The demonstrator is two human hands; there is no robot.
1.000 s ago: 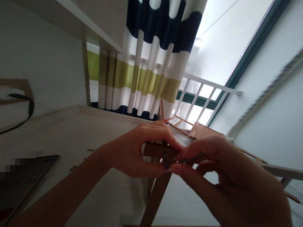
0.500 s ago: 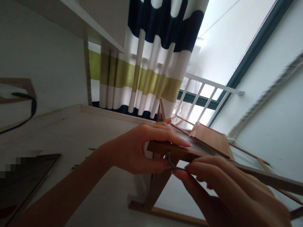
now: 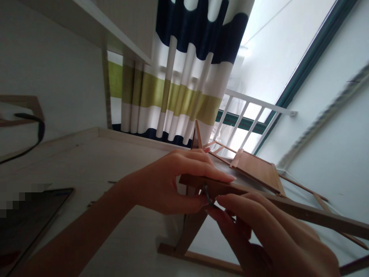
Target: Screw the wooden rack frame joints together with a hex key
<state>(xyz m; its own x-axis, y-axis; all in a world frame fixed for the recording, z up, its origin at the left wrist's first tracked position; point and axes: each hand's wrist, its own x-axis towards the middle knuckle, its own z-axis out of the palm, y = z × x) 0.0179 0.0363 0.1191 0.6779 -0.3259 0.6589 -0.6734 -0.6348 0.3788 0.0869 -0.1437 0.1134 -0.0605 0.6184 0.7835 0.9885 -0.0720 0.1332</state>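
My left hand (image 3: pixel 175 181) is closed round the end of a wooden frame (image 3: pixel 305 211), its fingers over the top of the rail and its thumb below. A thin bent metal hex key (image 3: pixel 207 195) has one end at a hole in the side of that rail, just beside my left thumb. My right hand (image 3: pixel 268 231) pinches the other end of the hex key between thumb and fingers, which partly hide it. Below, a slanting leg of the frame meets a wooden foot bar (image 3: pixel 207 261).
More wooden parts with a flat panel (image 3: pixel 258 169) stand behind, near the white railing (image 3: pixel 261 103). A striped curtain (image 3: pixel 173 92) hangs at the back. A dark flat object (image 3: pixel 34 223) lies at the lower left, with small dark pieces on the floor nearby.
My right hand has shifted a little left along the hex key, closer to its bend. My left hand stays on the frame, nearly unmoved.
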